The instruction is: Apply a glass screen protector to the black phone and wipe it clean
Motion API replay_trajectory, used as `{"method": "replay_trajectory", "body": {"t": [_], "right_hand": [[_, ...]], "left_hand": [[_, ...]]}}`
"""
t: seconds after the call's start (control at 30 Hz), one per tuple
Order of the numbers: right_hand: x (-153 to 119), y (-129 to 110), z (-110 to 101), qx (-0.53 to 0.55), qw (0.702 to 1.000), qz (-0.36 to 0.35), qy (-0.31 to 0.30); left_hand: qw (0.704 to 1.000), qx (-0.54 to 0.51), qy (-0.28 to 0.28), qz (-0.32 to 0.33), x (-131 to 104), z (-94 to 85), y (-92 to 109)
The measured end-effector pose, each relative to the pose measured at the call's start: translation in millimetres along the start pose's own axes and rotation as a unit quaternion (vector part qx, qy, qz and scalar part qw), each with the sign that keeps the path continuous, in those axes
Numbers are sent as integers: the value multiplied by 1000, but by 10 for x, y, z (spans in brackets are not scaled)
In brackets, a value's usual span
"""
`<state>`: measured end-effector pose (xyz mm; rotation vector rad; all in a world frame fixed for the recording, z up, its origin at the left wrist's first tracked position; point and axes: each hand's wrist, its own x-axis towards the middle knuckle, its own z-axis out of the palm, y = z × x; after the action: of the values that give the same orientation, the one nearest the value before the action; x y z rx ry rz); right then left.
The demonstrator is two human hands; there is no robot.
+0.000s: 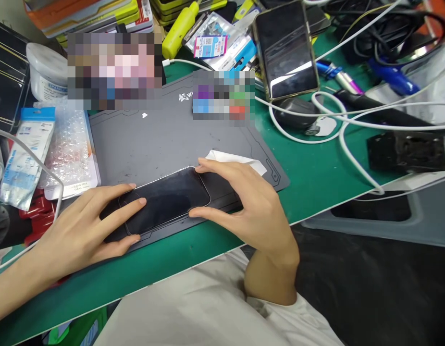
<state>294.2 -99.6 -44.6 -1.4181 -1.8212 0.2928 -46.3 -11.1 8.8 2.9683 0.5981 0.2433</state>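
Observation:
A black-screened smartphone (168,197) lies tilted across the lower part of a dark grey work mat (129,154). My left hand (78,223) grips its left end, thumb on the near edge, one finger on the far edge and another resting on the glass. At the other end, my right hand (260,206) spans the phone between thumb and fingertips, touching the near edge and the far corner. A folded white paper (240,157) sits partly behind my right fingers.
Another phone (287,50) leans at the back right among white cables (355,154). A black block-like device (408,153) lies at the right. Bubble wrap (66,144), a blue-white packet (26,163) and a white tub (47,72) crowd the left. A yellow bottle (179,31) lies behind.

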Motion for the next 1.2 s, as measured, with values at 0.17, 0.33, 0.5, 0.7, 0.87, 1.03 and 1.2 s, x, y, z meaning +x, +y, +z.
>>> {"method": "replay_trajectory", "body": {"t": [0.17,0.33,0.5,0.7,0.87,1.03,1.2], "right_hand": [[-1,13,5,-3,1000,-15,1],[3,18,13,-14,1000,-26,2],[10,18,25,-14,999,-28,7],[2,31,34,-15,1000,-27,6],[-7,41,40,-16,1000,-24,2],[-9,47,44,-13,1000,-19,-2],[-27,50,49,-9,1000,-3,-7]], "left_hand": [[1000,-4,-2,-5,-5,-4,6],[1000,-10,-6,-13,-29,11,5],[1000,7,-4,5,-20,15,-3],[1000,19,5,17,-5,21,-4],[1000,12,10,7,-19,50,-14],[999,38,20,25,1,45,-7],[999,43,15,21,-4,39,17]]}}
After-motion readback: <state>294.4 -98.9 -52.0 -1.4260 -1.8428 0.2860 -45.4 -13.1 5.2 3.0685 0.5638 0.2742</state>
